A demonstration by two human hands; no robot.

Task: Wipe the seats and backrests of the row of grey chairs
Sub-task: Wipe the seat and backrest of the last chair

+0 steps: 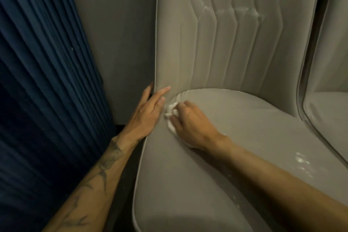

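Observation:
A grey upholstered chair fills the view, with its seat (235, 156) in front of me and its ribbed backrest (226, 43) rising behind. My right hand (192, 126) is closed on a small white cloth (170, 111) and presses it into the crease at the seat's back left corner. My left hand (148, 111) rests flat on the chair's left edge, fingers spread, thumb hooked behind the side of the backrest. Wet streaks shine on the backrest and on the seat's right side.
A dark blue pleated curtain (43, 81) hangs on the left, with a grey wall (116, 34) between it and the chair. A second grey chair (331, 81) stands close against the right side.

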